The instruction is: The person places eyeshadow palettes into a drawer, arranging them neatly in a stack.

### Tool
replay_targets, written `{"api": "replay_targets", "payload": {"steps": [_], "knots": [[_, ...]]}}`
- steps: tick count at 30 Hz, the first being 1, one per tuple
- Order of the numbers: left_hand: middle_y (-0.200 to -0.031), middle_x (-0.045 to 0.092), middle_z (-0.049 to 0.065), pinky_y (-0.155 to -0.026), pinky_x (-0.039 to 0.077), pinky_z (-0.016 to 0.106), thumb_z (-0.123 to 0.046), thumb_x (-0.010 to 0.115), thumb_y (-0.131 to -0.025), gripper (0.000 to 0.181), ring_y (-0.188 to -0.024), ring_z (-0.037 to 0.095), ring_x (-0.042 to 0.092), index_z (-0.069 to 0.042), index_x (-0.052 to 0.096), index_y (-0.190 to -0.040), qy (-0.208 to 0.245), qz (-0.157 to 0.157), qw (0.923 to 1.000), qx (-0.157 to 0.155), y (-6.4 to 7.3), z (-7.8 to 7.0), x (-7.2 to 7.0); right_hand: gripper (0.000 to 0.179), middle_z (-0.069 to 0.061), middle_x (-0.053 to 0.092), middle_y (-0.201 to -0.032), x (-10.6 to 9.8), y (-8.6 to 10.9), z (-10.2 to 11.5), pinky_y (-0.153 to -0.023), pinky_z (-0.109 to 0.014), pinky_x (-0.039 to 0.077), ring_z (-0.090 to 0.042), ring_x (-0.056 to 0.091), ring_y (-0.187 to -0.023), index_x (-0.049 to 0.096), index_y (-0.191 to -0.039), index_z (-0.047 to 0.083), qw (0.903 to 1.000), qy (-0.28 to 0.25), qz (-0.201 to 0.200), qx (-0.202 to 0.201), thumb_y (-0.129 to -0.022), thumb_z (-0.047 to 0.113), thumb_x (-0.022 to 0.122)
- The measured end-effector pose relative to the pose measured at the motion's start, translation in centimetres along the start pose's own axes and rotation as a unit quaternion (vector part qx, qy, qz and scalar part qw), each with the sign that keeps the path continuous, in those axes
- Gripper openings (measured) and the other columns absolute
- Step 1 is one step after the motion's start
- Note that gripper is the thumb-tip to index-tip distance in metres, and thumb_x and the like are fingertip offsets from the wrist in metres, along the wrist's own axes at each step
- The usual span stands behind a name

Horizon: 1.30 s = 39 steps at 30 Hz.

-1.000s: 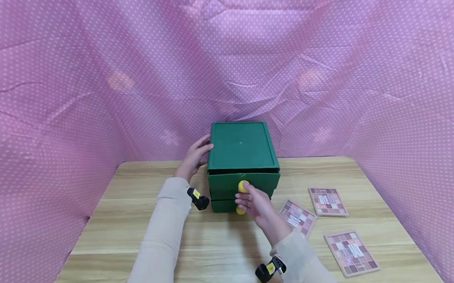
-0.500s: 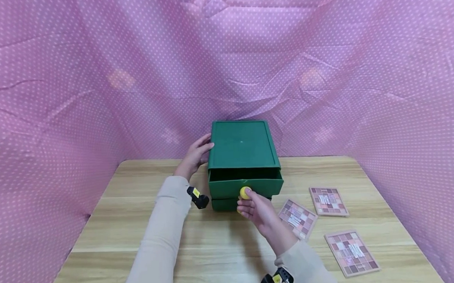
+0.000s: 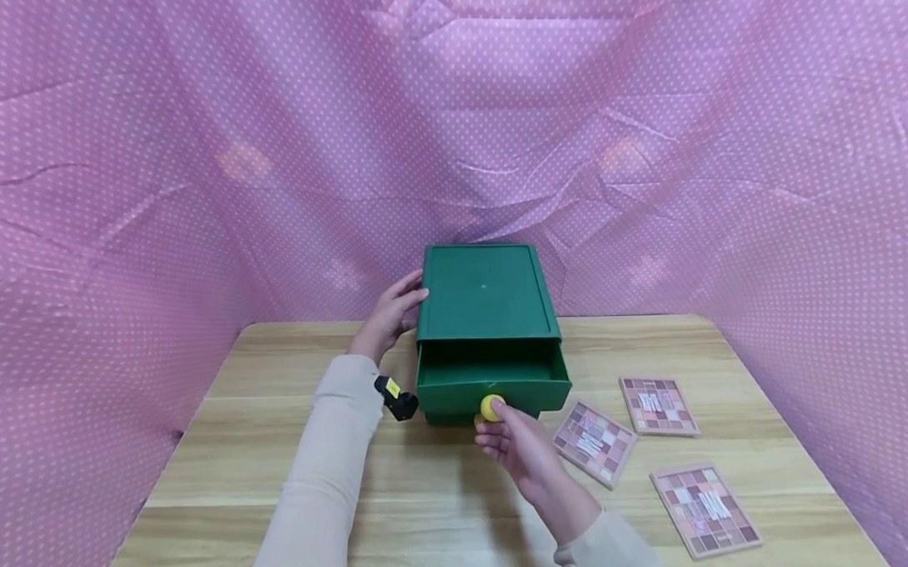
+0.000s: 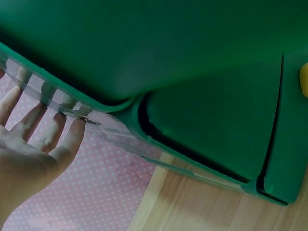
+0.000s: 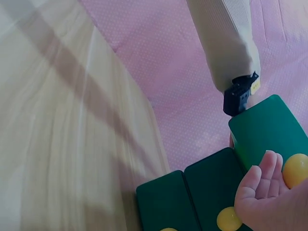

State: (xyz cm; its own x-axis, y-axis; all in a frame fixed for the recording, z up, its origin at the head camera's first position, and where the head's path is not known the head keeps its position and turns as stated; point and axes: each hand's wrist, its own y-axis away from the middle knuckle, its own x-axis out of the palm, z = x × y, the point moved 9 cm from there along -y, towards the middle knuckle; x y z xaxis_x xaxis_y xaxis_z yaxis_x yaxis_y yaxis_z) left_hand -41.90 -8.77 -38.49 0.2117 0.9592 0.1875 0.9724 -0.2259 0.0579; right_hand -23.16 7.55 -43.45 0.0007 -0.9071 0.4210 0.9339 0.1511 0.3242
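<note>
A green drawer cabinet stands on the table, its top drawer pulled well out; its inside looks bare. My right hand pinches the round yellow knob on that drawer's front. The right wrist view shows the lower drawers pushed in, each with a yellow knob of its own. At the cabinet's left, my left hand rests spread fingers against its side, which looks like clear plastic in the left wrist view.
Three flat square palettes with pinkish checked covers lie on the wooden table to the right of the cabinet, one close beside my right hand. Pink dotted cloth hangs behind and on both sides.
The top drawer has slid from nearly closed to well out toward me, with my right hand moving back on its knob. My left hand has stayed at the cabinet's side.
</note>
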Motion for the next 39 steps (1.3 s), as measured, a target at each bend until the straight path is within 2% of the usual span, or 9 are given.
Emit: {"api": "replay_targets", "payload": {"steps": [6,13,20,26,39], "knots": [[-0.134,0.032,0.005,-0.079,0.044,0.035,-0.015,0.054,-0.086,0.050,-0.105,0.023,0.047,-0.016,0.036,-0.133,0.003,-0.002,1.0000,-0.001,0.0,0.0,0.0,0.045,-0.006,0.057,-0.078,0.0,1.1,-0.5,-0.070,-0.027,0.045,-0.016,0.056,-0.071,0.046,-0.101,-0.003,1.0000,0.000,-0.002,0.006,-0.080,0.034,0.059],[-0.133,0.032,0.005,-0.074,0.046,0.031,-0.016,0.054,-0.086,0.049,-0.104,0.023,0.047,-0.017,0.036,-0.132,-0.002,-0.007,1.0000,-0.003,0.1,0.0,-0.1,0.037,-0.007,0.057,-0.077,-0.1,2.0,-1.0,-0.070,-0.028,0.044,-0.017,0.056,-0.071,0.050,-0.096,0.000,1.0000,-0.008,0.000,0.003,-0.080,0.031,0.060],[-0.134,0.032,0.005,-0.075,0.046,0.032,-0.015,0.053,-0.087,0.050,-0.104,0.023,0.047,-0.016,0.035,-0.133,-0.001,-0.001,1.0000,0.000,0.1,0.0,0.0,0.029,-0.006,0.057,-0.077,-0.1,3.2,-1.6,-0.072,-0.028,0.043,-0.017,0.056,-0.071,0.051,-0.092,0.002,0.9998,-0.019,0.004,0.001,-0.081,0.028,0.059],[-0.134,0.032,0.005,-0.077,0.045,0.034,-0.015,0.053,-0.087,0.050,-0.109,0.023,0.044,-0.016,0.035,-0.133,0.003,0.000,1.0000,0.001,0.1,0.0,0.1,0.029,-0.006,0.058,-0.078,0.0,4.2,-2.1,-0.074,-0.029,0.043,-0.016,0.056,-0.073,0.051,-0.093,0.001,0.9997,-0.018,0.011,0.009,-0.082,0.027,0.059],[-0.133,0.033,0.003,-0.079,0.044,0.036,-0.016,0.053,-0.086,0.049,-0.104,0.022,0.047,-0.017,0.036,-0.132,0.009,-0.005,1.0000,-0.001,0.0,0.1,0.0,0.023,-0.006,0.058,-0.080,0.1,5.1,-2.7,-0.075,-0.029,0.042,-0.015,0.055,-0.074,0.053,-0.092,0.003,0.9996,-0.019,0.021,0.001,-0.085,0.025,0.054]]}}
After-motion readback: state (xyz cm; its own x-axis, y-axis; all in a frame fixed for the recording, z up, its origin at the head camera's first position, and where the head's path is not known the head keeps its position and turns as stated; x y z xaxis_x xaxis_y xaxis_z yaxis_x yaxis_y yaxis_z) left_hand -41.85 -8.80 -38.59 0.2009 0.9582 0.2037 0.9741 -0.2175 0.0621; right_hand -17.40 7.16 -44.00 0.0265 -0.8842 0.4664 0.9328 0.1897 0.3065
